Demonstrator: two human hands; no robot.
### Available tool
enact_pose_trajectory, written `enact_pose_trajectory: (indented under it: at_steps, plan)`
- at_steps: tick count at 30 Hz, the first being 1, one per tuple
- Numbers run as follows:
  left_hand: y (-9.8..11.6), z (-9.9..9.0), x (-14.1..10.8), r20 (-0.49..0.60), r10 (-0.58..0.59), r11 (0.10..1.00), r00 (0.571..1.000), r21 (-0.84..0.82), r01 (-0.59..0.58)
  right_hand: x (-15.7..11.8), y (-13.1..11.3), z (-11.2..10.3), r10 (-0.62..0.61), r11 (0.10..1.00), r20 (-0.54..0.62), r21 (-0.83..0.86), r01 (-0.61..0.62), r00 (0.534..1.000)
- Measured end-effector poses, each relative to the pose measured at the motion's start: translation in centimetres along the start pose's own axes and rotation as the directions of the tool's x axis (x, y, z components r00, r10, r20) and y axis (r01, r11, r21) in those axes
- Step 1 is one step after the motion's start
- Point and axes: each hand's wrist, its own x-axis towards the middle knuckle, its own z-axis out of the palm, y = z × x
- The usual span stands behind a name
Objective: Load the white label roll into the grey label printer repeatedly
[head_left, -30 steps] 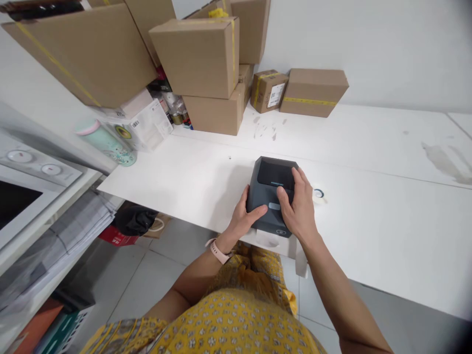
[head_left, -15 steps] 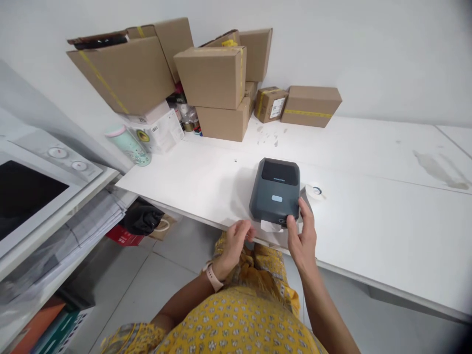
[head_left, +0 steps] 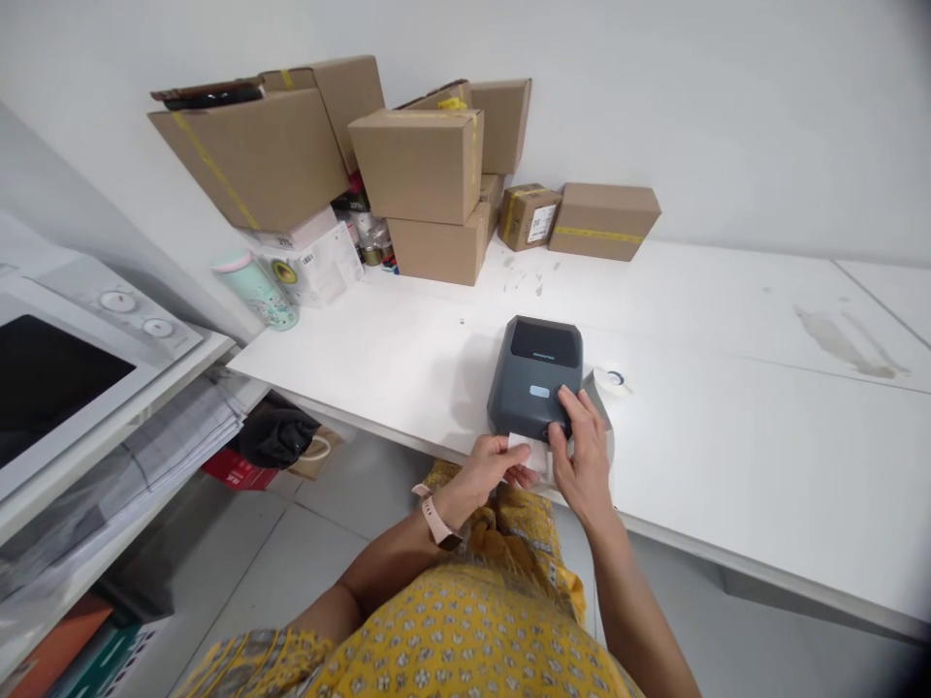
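A dark grey label printer (head_left: 536, 373) with a black window and a pale button stands near the table's front edge. From its front slot hangs a white paper label (head_left: 529, 453). My left hand (head_left: 491, 473) pinches the label's left side between thumb and fingers. On the printer's front right corner, my right hand (head_left: 586, 451) grips with its fingertips on top and its thumb at the front edge. Beside the printer on the right lies a white roll of tape or labels (head_left: 611, 381), partly behind my fingers.
Cardboard boxes (head_left: 418, 165) are stacked at the back left of the white table (head_left: 727, 417), with smaller boxes (head_left: 603, 221) by the wall. A mint tumbler (head_left: 256, 289) stands at the left end. A microwave (head_left: 87, 339) sits on the shelf at far left.
My left hand has moved right and up to the printer's front and taken hold of the label. My right hand has shifted from the printer's side further onto its top.
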Motion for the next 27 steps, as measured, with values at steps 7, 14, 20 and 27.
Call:
enact_pose_trajectory:
  at_steps: [7, 14, 20, 27]
  plan:
    - [-2.0, -0.4, 1.1, -0.08, 0.201, 0.959, 0.976, 0.22, -0.18, 0.8, -0.5, 0.5, -0.031, 0.967, -0.027, -0.254, 0.023, 0.999]
    - [-1.3, -2.6, -0.3, -0.42, 0.396, 0.913, 0.817, 0.279, -0.299, 2.3, -1.2, 1.0, -0.103, 0.911, -0.103, -0.409, 0.052, 0.989]
    - [0.5, -2.2, 0.4, -0.323, 0.6, 0.789, 0.732, 0.391, -0.474, 3.1, -0.6, 1.3, -0.07, 0.946, -0.074, -0.321, 0.043, 0.995]
    - [1.0, -1.3, 0.1, -0.273, 0.459, 0.884, 0.846, 0.233, -0.405, -0.5, 0.8, 0.8, 0.259, 0.946, 0.032, 0.195, -0.26, 0.965]
